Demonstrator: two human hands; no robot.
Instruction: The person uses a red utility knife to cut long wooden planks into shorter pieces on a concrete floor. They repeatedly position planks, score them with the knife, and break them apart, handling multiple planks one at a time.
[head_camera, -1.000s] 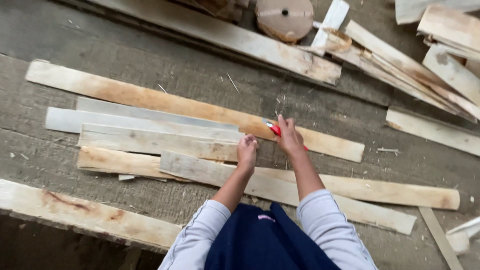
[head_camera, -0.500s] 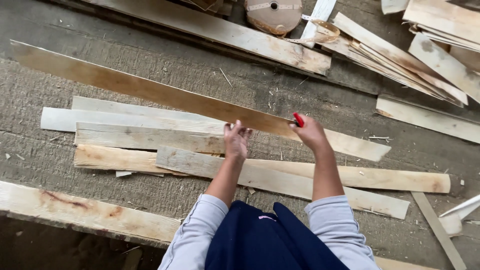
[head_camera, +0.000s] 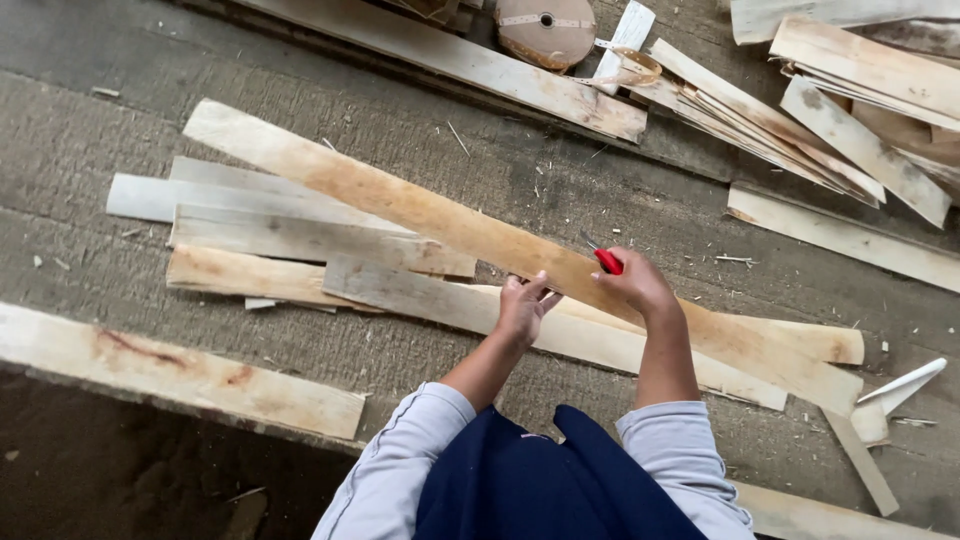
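Left hand (head_camera: 522, 308) fingers spread, pressing long pale wooden plank (head_camera: 400, 205) laid diagonally over shorter slats (head_camera: 300, 240). Right hand (head_camera: 635, 285) clamped on red-handled tool (head_camera: 607, 261) at plank's edge.

A round roll of tan strapping (head_camera: 546, 28) with a dark hole at its middle sits at the top edge, just beside a narrow whitish strip (head_camera: 623, 40) that leans against a heap of thin pale slats (head_camera: 800, 130) — these fan out toward the upper right corner. A long weathered board (head_camera: 470, 62) runs aslant along the top, while a rough plank with reddish stains (head_camera: 170, 372) lies at the lower left, at the edge of the grey, chip-strewn work surface (head_camera: 90, 130). At the right edge a single pale lath (head_camera: 850, 238) lies apart — and below it a slim white sliver (head_camera: 905, 380).
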